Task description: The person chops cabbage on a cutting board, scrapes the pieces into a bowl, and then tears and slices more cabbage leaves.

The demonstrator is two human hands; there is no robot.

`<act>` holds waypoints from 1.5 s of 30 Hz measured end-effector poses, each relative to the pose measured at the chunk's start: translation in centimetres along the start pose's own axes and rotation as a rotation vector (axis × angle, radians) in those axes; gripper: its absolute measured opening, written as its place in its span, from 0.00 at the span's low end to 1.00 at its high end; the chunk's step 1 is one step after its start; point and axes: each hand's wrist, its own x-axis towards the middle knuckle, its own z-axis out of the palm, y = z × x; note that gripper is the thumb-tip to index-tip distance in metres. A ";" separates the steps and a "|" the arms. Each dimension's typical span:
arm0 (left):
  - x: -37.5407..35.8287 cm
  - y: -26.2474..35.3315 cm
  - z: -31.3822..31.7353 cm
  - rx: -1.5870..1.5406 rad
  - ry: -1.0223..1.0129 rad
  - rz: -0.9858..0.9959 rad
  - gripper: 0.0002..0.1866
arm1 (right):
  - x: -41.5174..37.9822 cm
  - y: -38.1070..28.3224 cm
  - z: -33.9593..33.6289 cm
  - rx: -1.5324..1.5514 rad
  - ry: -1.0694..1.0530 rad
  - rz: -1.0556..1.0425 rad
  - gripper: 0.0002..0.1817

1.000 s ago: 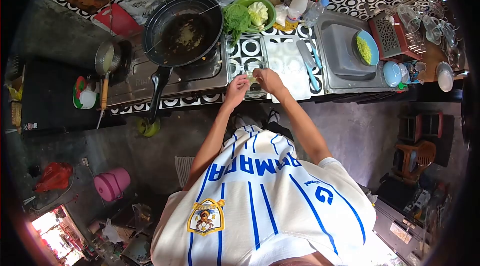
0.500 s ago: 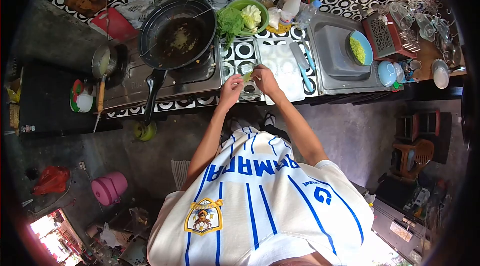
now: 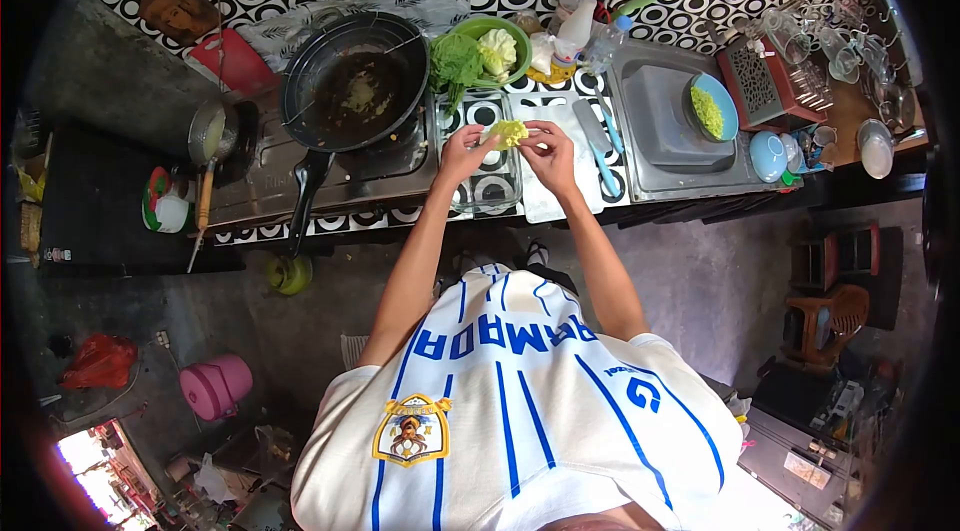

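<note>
My left hand and my right hand are raised over the counter's front, fingers closed on opposite sides of a yellow-green, crumbly-looking piece of food. A clear container sits just below my left hand. Under my right hand lies a white cutting board. On the board's right part rests a knife with a blue handle, and another blue-handled tool lies close by. Behind my hands, a green bowl holds leafy greens and a pale cabbage.
To the left, a large black wok sits on the stove, its handle jutting past the counter edge. A small pan stands farther left. At right, a blue bowl with yellow-green bits stands in the sink. Bottles stand behind the board.
Both hands have risen and shifted slightly right, away from the clear container. The yellow-green food between them now shows its broad, crumbly side.
</note>
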 end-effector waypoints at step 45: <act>-3.3 2.8 -1.0 0.222 0.081 0.236 0.14 | -1.5 3.2 2.5 0.122 -0.022 0.471 0.10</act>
